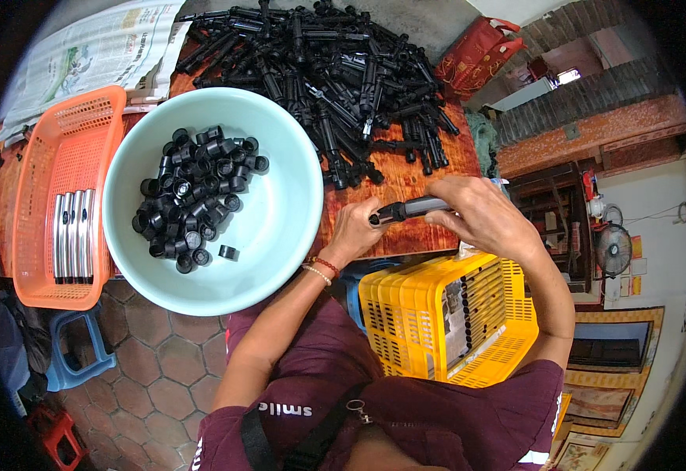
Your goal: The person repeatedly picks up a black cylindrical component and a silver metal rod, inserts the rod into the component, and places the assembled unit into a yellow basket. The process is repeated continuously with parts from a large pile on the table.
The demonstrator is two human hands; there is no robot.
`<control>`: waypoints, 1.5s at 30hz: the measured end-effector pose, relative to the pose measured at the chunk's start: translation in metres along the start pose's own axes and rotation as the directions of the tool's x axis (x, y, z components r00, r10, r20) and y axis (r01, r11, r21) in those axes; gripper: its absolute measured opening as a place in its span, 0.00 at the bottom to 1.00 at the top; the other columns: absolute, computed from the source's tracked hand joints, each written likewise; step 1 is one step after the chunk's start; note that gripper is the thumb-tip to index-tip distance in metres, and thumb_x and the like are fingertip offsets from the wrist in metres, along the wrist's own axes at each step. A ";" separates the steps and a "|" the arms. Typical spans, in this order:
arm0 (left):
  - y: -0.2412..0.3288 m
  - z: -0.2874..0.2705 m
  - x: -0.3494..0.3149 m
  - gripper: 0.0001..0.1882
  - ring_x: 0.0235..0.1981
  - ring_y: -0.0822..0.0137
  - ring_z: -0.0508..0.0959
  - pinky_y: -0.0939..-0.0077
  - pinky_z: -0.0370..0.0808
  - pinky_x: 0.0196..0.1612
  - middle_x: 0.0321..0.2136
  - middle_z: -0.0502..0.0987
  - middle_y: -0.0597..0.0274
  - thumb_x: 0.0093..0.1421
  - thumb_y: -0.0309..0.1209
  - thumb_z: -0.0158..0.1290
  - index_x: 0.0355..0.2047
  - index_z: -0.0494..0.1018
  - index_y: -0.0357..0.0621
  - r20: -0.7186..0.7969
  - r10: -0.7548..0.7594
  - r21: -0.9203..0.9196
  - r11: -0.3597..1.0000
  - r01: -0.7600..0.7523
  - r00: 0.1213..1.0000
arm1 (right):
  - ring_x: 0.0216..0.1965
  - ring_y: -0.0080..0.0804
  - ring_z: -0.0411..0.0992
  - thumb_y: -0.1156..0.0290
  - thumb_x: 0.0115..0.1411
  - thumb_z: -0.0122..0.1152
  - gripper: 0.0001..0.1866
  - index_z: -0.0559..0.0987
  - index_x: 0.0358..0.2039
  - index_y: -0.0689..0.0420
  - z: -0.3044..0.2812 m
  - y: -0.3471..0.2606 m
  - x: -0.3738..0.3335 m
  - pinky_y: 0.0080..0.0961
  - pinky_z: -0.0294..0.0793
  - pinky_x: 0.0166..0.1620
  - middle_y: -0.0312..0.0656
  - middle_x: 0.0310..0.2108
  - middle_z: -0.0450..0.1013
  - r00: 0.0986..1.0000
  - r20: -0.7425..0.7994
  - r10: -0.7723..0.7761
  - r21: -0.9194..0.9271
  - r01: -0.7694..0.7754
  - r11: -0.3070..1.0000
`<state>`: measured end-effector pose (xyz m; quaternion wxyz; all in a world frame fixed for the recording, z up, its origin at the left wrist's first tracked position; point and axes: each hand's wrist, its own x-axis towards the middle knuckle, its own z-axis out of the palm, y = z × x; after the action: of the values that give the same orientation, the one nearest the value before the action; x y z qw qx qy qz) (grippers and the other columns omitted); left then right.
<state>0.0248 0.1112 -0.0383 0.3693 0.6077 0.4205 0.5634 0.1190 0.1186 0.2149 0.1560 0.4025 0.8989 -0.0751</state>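
Both hands hold one dark grey and black tube-shaped part [417,207] over the table's near edge. My left hand [354,233], with two bead bracelets at the wrist, is closed round its black end. The fingers of my right hand [480,213] wrap the other end from above and hide its tip. Left of my hands stands a pale blue basin [286,212] with many short black caps [193,169] in it. A large heap of black tubular parts [335,86] covers the table beyond my hands.
An orange basket [32,204] holds several shiny metal tubes [74,235] at the left. A yellow crate [398,314] with rows of tubes stands below the table edge. Newspapers [107,55] lie far left, a red bag [480,55] far right. A blue stool [80,373] stands on the tiled floor.
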 end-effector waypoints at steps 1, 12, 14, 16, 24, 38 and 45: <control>0.000 0.000 0.000 0.14 0.19 0.51 0.72 0.64 0.65 0.22 0.16 0.68 0.51 0.43 0.24 0.61 0.20 0.64 0.38 0.000 0.005 -0.001 1.000 -0.005 1.000 | 0.33 0.53 0.69 0.67 0.55 0.59 0.12 0.70 0.33 0.61 0.000 0.000 0.000 0.44 0.67 0.36 0.50 0.30 0.70 1.000 -0.004 -0.003 -0.009 0.003 1.000; -0.001 0.002 -0.001 0.13 0.21 0.46 0.72 0.61 0.66 0.22 0.16 0.68 0.49 0.43 0.24 0.60 0.20 0.64 0.38 -0.011 0.025 0.018 1.000 -0.024 1.000 | 0.30 0.51 0.70 0.70 0.53 0.61 0.12 0.70 0.30 0.63 -0.007 -0.017 0.008 0.43 0.67 0.31 0.49 0.28 0.70 0.997 0.062 -0.045 -0.157 0.054 0.986; 0.000 0.002 -0.001 0.13 0.22 0.45 0.72 0.61 0.66 0.22 0.16 0.68 0.48 0.44 0.24 0.60 0.20 0.64 0.39 -0.018 0.036 0.027 0.999 -0.036 0.999 | 0.30 0.50 0.71 0.70 0.52 0.61 0.12 0.70 0.30 0.64 -0.007 -0.016 0.009 0.42 0.68 0.31 0.49 0.28 0.70 0.994 0.085 -0.070 -0.179 0.084 0.980; 0.001 0.002 -0.001 0.13 0.22 0.45 0.72 0.61 0.66 0.23 0.16 0.69 0.48 0.44 0.25 0.60 0.20 0.64 0.39 -0.019 0.043 0.039 0.998 -0.042 0.999 | 0.29 0.48 0.72 0.72 0.51 0.59 0.08 0.71 0.28 0.63 -0.003 -0.013 0.008 0.40 0.69 0.31 0.48 0.25 0.71 0.991 0.028 -0.132 -0.197 0.135 0.971; -0.002 0.004 0.001 0.16 0.19 0.47 0.73 0.60 0.66 0.21 0.14 0.68 0.50 0.47 0.30 0.61 0.19 0.63 0.39 -0.017 0.110 0.065 0.992 -0.108 0.994 | 0.27 0.43 0.74 0.75 0.48 0.55 0.02 0.74 0.22 0.59 0.007 -0.014 0.015 0.37 0.71 0.29 0.46 0.21 0.72 0.975 0.009 -0.224 -0.316 0.215 0.924; -0.010 0.012 -0.002 0.12 0.20 0.48 0.73 0.62 0.68 0.20 0.16 0.70 0.51 0.45 0.25 0.60 0.22 0.64 0.39 -0.126 0.153 0.053 0.988 -0.147 0.980 | 0.26 0.48 0.70 0.71 0.50 0.59 0.08 0.71 0.23 0.60 0.006 -0.015 0.020 0.41 0.66 0.30 0.47 0.19 0.68 0.979 -0.051 -0.198 -0.194 0.185 0.963; -0.012 0.016 -0.003 0.14 0.21 0.49 0.73 0.62 0.68 0.21 0.18 0.70 0.50 0.44 0.24 0.61 0.21 0.63 0.39 -0.151 0.156 0.047 0.988 -0.150 0.976 | 0.27 0.48 0.70 0.68 0.50 0.61 0.10 0.71 0.21 0.61 0.003 -0.023 0.020 0.41 0.65 0.30 0.49 0.19 0.68 0.993 -0.026 -0.112 -0.197 0.105 0.975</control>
<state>0.0399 0.1136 -0.0523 0.2805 0.5994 0.4095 0.6280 0.0906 0.1165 0.2055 0.1739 0.3369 0.9253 0.0126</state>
